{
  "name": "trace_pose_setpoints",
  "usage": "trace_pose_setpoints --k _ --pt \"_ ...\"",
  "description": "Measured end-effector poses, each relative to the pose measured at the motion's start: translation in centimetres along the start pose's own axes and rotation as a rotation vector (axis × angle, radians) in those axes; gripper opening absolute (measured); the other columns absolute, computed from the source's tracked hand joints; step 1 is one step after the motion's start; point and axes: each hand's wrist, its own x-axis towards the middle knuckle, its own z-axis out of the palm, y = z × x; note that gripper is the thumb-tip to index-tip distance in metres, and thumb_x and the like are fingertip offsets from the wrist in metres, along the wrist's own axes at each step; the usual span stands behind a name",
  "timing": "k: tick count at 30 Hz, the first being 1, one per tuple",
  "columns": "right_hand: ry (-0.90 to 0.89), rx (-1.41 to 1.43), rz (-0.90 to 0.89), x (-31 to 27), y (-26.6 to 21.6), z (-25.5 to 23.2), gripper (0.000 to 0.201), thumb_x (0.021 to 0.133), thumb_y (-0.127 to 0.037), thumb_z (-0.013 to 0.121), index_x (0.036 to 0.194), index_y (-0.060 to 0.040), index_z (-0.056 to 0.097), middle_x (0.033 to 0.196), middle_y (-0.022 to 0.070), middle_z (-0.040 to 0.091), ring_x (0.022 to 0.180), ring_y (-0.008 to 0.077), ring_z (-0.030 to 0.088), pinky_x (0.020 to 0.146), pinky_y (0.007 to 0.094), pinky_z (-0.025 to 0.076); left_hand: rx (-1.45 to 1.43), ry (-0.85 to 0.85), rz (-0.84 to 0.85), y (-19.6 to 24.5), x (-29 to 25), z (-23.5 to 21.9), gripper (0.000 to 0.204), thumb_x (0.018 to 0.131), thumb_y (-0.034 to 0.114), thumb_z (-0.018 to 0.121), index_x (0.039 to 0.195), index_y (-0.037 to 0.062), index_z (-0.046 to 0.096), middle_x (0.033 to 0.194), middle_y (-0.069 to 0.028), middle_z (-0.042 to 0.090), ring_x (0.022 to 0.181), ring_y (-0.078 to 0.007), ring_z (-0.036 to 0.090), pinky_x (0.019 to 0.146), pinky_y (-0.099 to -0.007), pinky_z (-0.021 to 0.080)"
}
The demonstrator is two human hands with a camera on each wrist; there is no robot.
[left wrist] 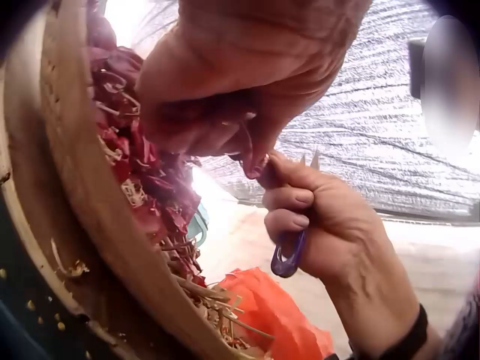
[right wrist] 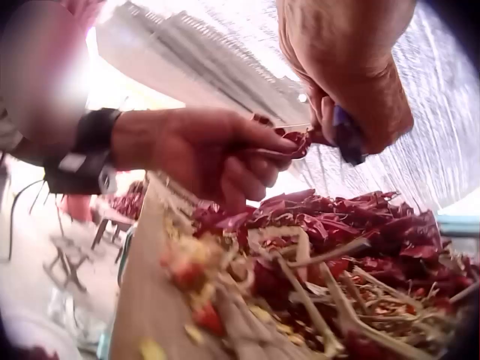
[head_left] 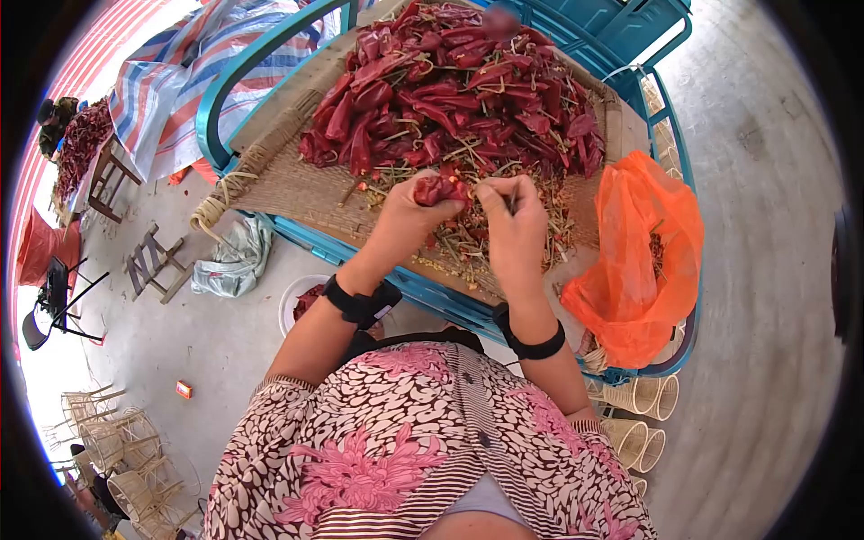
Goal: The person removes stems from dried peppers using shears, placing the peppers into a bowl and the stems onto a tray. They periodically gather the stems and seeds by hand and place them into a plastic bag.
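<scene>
My left hand (head_left: 402, 220) grips a dried red chili pepper (head_left: 441, 190) over the near edge of a heap of chili peppers (head_left: 450, 90). Close beside it, my right hand (head_left: 517, 229) pinches the end of that chili between thumb and forefinger. Purple-handled scissors (left wrist: 287, 259) are also held in the right hand, their loop below the curled fingers and two pointed tips above in the left wrist view. From the right wrist, the chili (right wrist: 298, 142) shows between both hands' fingertips. Cut stems (right wrist: 322, 300) and yellow seeds lie beneath the hands.
The heap lies on a woven mat (head_left: 279, 193) in a blue cart (head_left: 306, 238). An orange plastic bag (head_left: 643, 261) sits at the cart's right corner. On the floor are a white basin (head_left: 286, 306) with chili pieces, a grey plastic bag (head_left: 236, 261) and a wooden stool (head_left: 155, 263).
</scene>
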Motion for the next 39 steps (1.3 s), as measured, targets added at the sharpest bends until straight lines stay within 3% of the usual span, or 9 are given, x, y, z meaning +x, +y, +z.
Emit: trace_pose_setpoints --k 3,5,11,15,18,22,25,31,39 --pt "0.061 -0.337 -0.498 -0.5 -0.6 0.3 0.012 0.087 -0.01 0.067 0.088 -0.0037 0.057 0.082 0.0033 0.064 0.064 0.0161 0.058 0.056 0.0306 0.045 0.395 0.185 0.105 0.7 -0.3 0.8 0.019 0.077 0.005 0.073 0.091 0.0041 0.06 0.078 0.0011 0.061 0.072 -0.0074 0.054 0.066 -0.0257 0.044" --pt "0.059 -0.268 -0.508 -1.1 -2.3 -0.2 0.01 0.085 -0.005 0.067 0.089 -0.0045 0.058 0.089 0.0055 0.066 0.071 0.0148 0.061 0.057 0.0283 0.046 0.761 0.366 0.112 0.1 0.4 0.4 0.021 0.077 0.006 0.074 0.089 0.0032 0.057 0.078 0.0003 0.061 0.071 -0.0075 0.052 0.065 -0.0261 0.044" --pt "0.339 -0.128 -0.53 0.9 -6.6 -5.3 0.008 0.086 -0.003 0.066 0.091 -0.0039 0.059 0.089 0.0019 0.066 0.07 0.0089 0.057 0.061 0.0221 0.044 0.29 0.251 0.251 4.2 -0.6 -0.5 0.024 0.075 0.005 0.075 0.09 0.0022 0.057 0.079 -0.0007 0.062 0.075 -0.0069 0.055 0.068 -0.0257 0.047" --pt "0.59 -0.439 -0.085 0.8 -6.8 -13.2 0.008 0.091 -0.008 0.061 0.092 -0.0009 0.061 0.084 0.0011 0.063 0.071 0.0073 0.055 0.064 0.0211 0.043 0.493 0.5 0.245 2.8 1.7 -5.8 0.029 0.072 0.01 0.073 0.097 0.0015 0.06 0.094 -0.0165 0.065 0.086 -0.0332 0.063 0.075 -0.0367 0.05" --pt "0.575 -0.664 0.055 1.3 -3.5 -18.0 0.012 0.09 -0.009 0.061 0.095 0.0009 0.062 0.084 0.004 0.062 0.074 0.0099 0.056 0.068 0.024 0.045 0.865 0.67 0.294 3.0 3.0 -9.2 0.032 0.069 0.011 0.071 0.099 0.0018 0.064 0.106 -0.0188 0.061 0.097 -0.0338 0.06 0.082 -0.0384 0.049" --pt "0.371 -0.905 0.178 1.0 1.5 -22.2 0.017 0.087 -0.009 0.06 0.1 0.0021 0.062 0.086 0.0066 0.063 0.078 0.0151 0.059 0.073 0.0294 0.047 0.872 0.402 0.201 1.7 4.5 -12.1 0.032 0.066 0.011 0.071 0.097 0.0015 0.068 0.112 -0.0194 0.059 0.1 -0.0356 0.058 0.086 -0.0377 0.048" --pt "0.393 -0.73 0.149 0.5 0.6 -20.1 0.02 0.085 -0.008 0.061 0.102 0.0021 0.062 0.091 0.0083 0.065 0.085 0.0174 0.061 0.077 0.0316 0.047 0.742 0.477 0.332 0.6 4.2 -12.3 0.027 0.069 0.01 0.07 0.095 0.0025 0.068 0.101 -0.0146 0.064 0.086 -0.0292 0.063 0.075 -0.035 0.051" --pt "0.073 -0.419 0.049 0.2 -4.6 -9.4 0.024 0.082 -0.007 0.066 0.105 -0.0029 0.064 0.101 0.0074 0.063 0.094 0.0168 0.06 0.083 0.0307 0.047 -0.517 0.323 -0.178 5.8 -0.6 -8.9 0.006 0.083 0.008 0.066 0.088 0.0055 0.067 0.076 0.0009 0.065 0.06 -0.008 0.058 0.048 -0.0231 0.045" --pt "-0.239 -0.336 -0.367 1.2 -3.6 1.2 0.037 0.075 -0.002 0.07 0.111 -0.0109 0.063 0.11 0.0109 0.06 0.095 0.0267 0.062 0.081 0.0334 0.05 -0.855 0.022 -0.385 4.9 -3.1 -4.9 0.008 0.087 0.012 0.066 0.091 0.0057 0.063 0.074 0.0006 0.061 0.059 -0.0084 0.055 0.053 -0.0208 0.046"
